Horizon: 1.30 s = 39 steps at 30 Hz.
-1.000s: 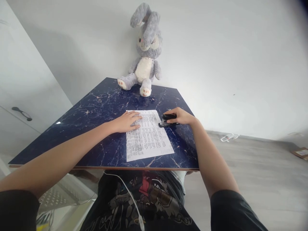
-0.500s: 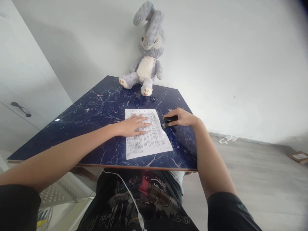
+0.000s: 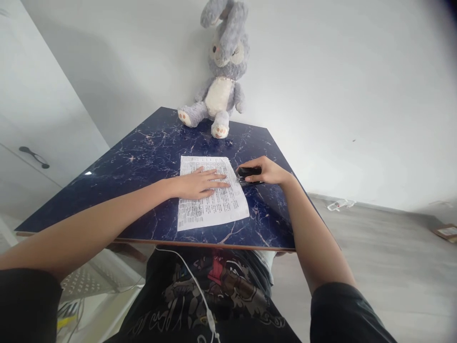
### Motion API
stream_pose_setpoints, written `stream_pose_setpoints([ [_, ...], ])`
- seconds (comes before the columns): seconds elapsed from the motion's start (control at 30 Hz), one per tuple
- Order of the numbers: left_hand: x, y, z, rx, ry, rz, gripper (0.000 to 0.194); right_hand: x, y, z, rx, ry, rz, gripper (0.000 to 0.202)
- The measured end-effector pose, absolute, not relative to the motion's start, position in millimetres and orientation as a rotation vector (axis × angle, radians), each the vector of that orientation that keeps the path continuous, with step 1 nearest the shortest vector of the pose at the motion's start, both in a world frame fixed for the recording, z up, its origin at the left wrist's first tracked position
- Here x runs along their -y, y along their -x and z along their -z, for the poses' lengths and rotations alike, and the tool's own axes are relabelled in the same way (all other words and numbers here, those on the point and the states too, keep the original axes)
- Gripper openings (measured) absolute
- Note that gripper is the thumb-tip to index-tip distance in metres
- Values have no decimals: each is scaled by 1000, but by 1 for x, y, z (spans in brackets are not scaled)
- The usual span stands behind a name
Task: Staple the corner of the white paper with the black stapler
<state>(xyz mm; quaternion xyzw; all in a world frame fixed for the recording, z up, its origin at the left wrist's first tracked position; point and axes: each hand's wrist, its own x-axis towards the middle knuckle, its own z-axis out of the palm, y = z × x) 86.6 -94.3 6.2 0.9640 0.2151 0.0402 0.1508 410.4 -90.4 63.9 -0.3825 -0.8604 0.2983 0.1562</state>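
Observation:
Printed sheets of paper [image 3: 214,209] lie on the dark blue marbled table [image 3: 143,157]. My left hand [image 3: 200,183] rests flat on the print with its fingers spread. At the right edge of the paper, my right hand [image 3: 266,170] grips a black stapler [image 3: 249,173], thumb on the near side and fingers over the top. The stapler's front end meets the paper's edge; whether the paper is between its jaws I cannot tell.
A grey plush rabbit [image 3: 221,90] sits at the table's back against the wall. A white cable [image 3: 194,281] hangs over my black shirt. On the floor to the right lie a clear and white item [image 3: 341,205] and a brown box [image 3: 446,232].
The paper has shifted slightly left and turned a little under my left hand. My right hand has brought the stapler left, still at the paper's edge. The view has tilted slightly.

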Motion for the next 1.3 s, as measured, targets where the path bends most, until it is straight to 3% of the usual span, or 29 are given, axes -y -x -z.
stream_pose_setpoints([
  [0.37, 98, -88, -7, -567, -2733, -149, 53, 90, -390, -57, 2583, 1037, -700, 46],
  [0.5, 99, -87, -9, -594, -2737, -119, 53, 93, -375, -51, 2461, 1104, -636, 59],
  [0.63, 99, -84, -10, -599, -2722, -90, 53, 95, -363, -44, 2525, 1220, -526, 58],
  [0.97, 96, -81, -4, -578, -2696, -140, 51, 105, -341, -36, 2716, 1432, 104, 44],
  [1.13, 95, -81, -5, -596, -2682, -135, 52, 106, -340, -37, 2750, 1437, 130, 45],
  [1.3, 96, -80, -7, -556, -2679, -188, 49, 99, -347, -35, 2691, 1412, -82, 47],
])
